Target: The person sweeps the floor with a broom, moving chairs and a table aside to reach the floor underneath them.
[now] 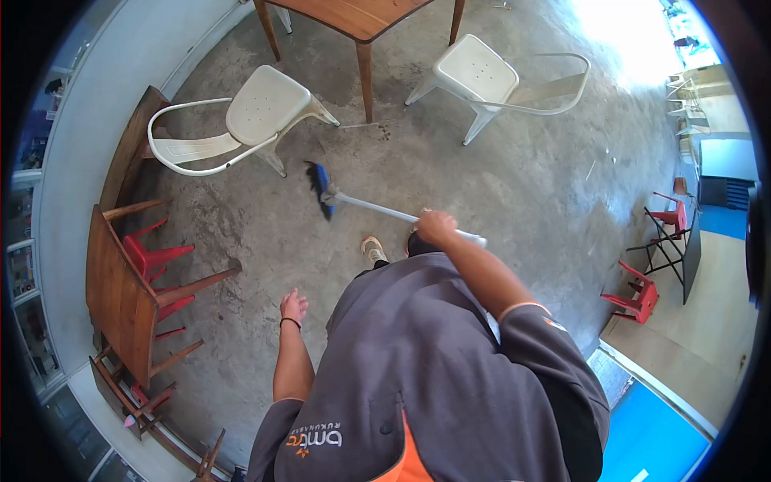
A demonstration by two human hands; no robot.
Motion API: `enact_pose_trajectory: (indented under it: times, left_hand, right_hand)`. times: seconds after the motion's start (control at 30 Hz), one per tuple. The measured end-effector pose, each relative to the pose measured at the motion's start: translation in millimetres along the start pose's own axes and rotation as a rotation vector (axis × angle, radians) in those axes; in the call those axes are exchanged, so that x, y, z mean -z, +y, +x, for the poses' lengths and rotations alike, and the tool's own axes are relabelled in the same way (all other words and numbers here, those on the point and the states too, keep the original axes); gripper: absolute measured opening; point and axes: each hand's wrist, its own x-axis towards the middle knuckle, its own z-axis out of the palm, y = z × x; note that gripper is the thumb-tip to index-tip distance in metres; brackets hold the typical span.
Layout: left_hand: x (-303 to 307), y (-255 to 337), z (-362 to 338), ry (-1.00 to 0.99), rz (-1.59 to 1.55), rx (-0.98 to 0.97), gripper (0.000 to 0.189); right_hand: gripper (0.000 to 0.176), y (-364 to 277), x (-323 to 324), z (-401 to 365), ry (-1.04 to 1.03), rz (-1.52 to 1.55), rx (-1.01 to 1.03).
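Right hand (435,226) grips the pale handle of the broom (377,209), whose blue-and-black head sits on the concrete floor (514,169) just beside the near white chair (241,120). Left hand (293,306) hangs free, fingers curled, holding nothing. A wooden table (357,16) stands between that chair and a second white chair (490,80).
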Motion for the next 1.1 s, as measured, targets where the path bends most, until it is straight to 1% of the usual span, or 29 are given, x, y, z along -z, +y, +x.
enact_pose_trajectory:
  times: [0.1,0.13,0.23,0.3,0.33,0.37,0.4,0.43,0.5,0.57,0.63,0.67,0.77,0.83,0.9,0.97,1.0,1.03,1.1]
  left_hand:
    - [-1,-24,-11,0.006,-0.026,0.067,0.054]
    - [-2,-31,-16,0.009,-0.032,0.093,0.054]
    - [-17,-49,-28,0.039,-0.023,0.155,0.054]
    - [-32,-54,-34,0.035,-0.009,0.203,0.055]
    - [-40,-53,-37,0.018,0.008,0.224,0.055]
    - [-49,-50,-40,-0.008,0.030,0.241,0.056]
    - [-59,-43,-42,-0.042,0.055,0.252,0.056]
    - [-68,-34,-41,-0.072,0.075,0.251,0.056]
    - [-87,-17,-35,-0.097,0.094,0.228,0.057]
    - [-108,4,-22,-0.074,0.075,0.177,0.057]
    - [-133,27,-6,-0.039,0.047,0.128,0.057]
    - [-145,44,-9,-0.036,0.054,0.082,0.057]
    - [-177,105,-30,-0.056,0.068,-0.072,0.055]
    - [-184,126,-28,-0.073,0.101,-0.157,0.053]
    - [-191,133,-22,-0.096,0.137,-0.218,0.051]
    - [-194,134,-12,-0.128,0.180,-0.155,0.055]
    - [-194,139,-6,-0.144,0.202,-0.130,0.058]
    - [-197,144,-4,-0.078,0.186,-0.124,0.061]
    - [-204,152,-2,0.052,0.160,-0.108,0.070]
  right_hand:
    - [0.030,-5,-34,48,0.031,-0.148,0.096]
    - [0.033,-1,-31,57,-0.010,-0.178,0.115]
    - [0.037,46,-17,67,-0.076,0.047,-0.178]
    - [0.039,113,-10,72,-0.157,-0.002,-0.256]
    - [0.037,156,-10,74,-0.179,0.001,-0.304]
    - [0.035,196,10,60,-0.222,-0.030,-0.280]
    - [0.033,237,23,50,-0.268,-0.019,-0.369]
    - [0.033,283,30,44,-0.269,-0.038,-0.428]
    - [0.034,362,48,26,-0.179,-0.111,-0.575]
    - [0.029,381,100,-2,-0.149,-0.202,-0.688]
    - [0.027,428,90,12,0.022,-0.256,-0.802]
    - [0.026,444,87,18,0.110,-0.285,-0.856]
    - [0.025,456,118,0,0.110,-0.303,-1.066]
    - [0.024,500,122,-14,0.148,-0.286,-1.002]
    - [0.025,496,142,-30,0.087,-0.318,-0.924]
    - [0.026,474,178,-50,0.009,-0.356,-0.843]
    - [0.026,449,196,-59,-0.042,-0.375,-0.797]
    - [0.027,424,209,-63,-0.091,-0.394,-0.751]
    - [0.030,379,222,-67,-0.087,-0.308,-0.749]
